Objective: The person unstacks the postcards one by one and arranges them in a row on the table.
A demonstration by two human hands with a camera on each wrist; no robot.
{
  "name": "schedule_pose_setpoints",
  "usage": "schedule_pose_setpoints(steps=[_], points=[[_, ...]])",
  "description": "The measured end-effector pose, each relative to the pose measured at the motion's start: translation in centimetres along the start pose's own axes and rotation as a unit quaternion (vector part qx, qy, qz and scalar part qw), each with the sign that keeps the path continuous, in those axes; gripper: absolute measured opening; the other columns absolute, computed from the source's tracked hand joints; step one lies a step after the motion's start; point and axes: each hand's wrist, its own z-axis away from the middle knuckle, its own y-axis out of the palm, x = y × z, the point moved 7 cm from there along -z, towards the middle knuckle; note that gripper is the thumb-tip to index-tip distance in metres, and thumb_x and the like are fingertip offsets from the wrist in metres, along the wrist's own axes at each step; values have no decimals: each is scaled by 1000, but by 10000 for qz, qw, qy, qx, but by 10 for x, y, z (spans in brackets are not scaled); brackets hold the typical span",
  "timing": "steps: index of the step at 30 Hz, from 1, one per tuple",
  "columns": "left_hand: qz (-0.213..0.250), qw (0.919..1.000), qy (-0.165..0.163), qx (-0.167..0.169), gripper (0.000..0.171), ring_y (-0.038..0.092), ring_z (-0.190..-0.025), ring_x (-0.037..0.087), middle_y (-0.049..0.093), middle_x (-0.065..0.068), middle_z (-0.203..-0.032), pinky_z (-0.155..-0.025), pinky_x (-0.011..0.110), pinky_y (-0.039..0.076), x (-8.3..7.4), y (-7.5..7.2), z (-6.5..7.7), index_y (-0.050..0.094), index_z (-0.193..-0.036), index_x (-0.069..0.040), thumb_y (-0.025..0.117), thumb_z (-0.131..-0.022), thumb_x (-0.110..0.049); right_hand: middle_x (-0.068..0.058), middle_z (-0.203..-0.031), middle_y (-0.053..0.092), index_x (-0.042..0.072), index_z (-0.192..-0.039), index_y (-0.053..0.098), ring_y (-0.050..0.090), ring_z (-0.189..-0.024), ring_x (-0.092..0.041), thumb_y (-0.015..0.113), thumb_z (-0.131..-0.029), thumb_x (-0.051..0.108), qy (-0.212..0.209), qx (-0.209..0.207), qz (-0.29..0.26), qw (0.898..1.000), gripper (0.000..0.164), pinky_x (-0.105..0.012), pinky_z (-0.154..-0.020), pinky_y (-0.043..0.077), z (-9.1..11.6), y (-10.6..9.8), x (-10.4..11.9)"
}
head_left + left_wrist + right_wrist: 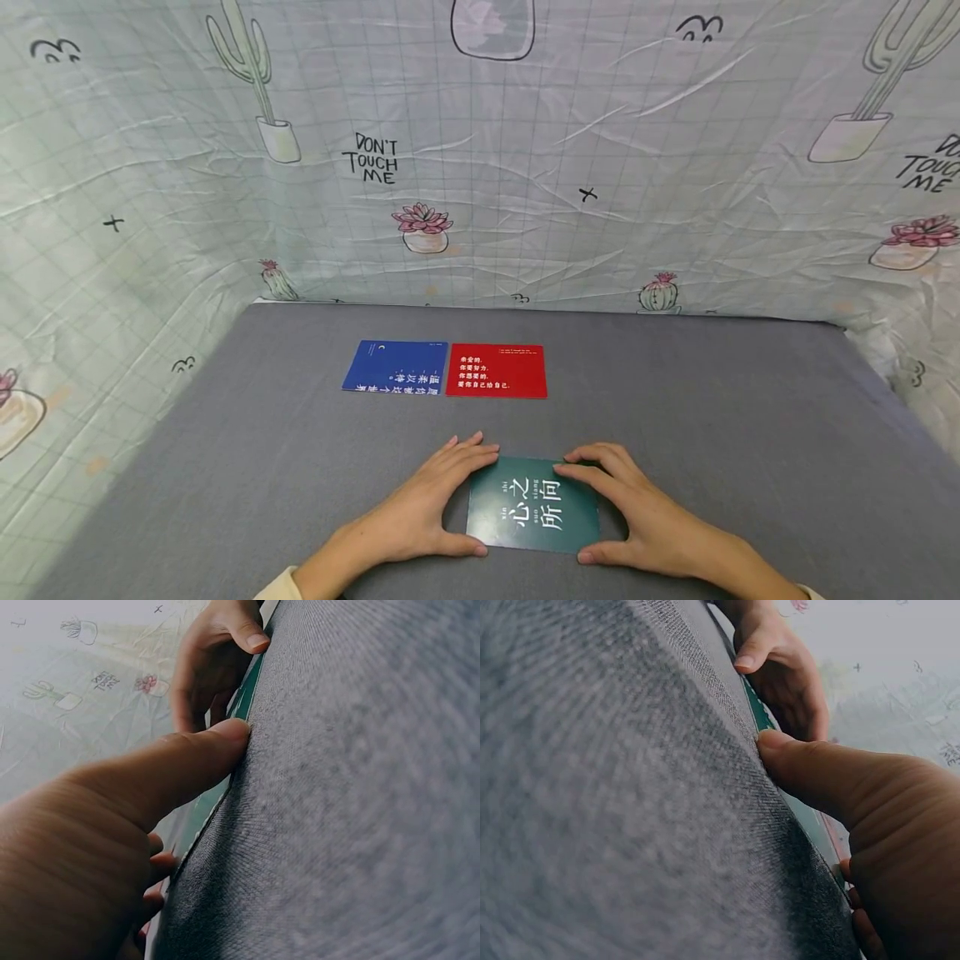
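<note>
A dark green card (534,504) with white Chinese characters and small pinyin lies flat on the grey table near its front. My left hand (416,512) holds the card's left end, with the thumb at the near corner and a forefinger at the far corner. On the other end, my right hand (648,517) grips in the same way, thumb at the near edge and fingers over the far edge. Both wrist views look low along the cloth; the left wrist view has the left thumb (191,761) against the card's edge, and the right wrist view has the right thumb (810,765) against it.
Beyond the hands, a blue card (395,367) and a red card (497,371) with white writing lie side by side, almost edge to edge. The table is covered in grey cloth (720,400). A curtain (510,167) printed with cacti hangs behind and at both sides.
</note>
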Motion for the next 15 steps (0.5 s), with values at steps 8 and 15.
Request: schedule_pose_setpoints(steps=[8,15], points=[[27,9998,-170,-23,95,18,-143,17,34,-5,-151,-115,42,13,1,1,0,35,-147,-15,82,-70,-45,-2,-139,37,18,-144,42,31,-126,-17,75,-79,46,-122,5,-88,9999,78,-29,-100,38,0,-1,2],[-56,9997,-22,-235,96,22,-142,19,35,-2,-150,-114,43,16,-1,-1,1,35,-146,-14,84,-69,-44,-5,-137,39,17,-142,44,32,-124,-20,79,-76,43,-426,-357,-58,9984,79,-22,-100,34,0,-6,6]])
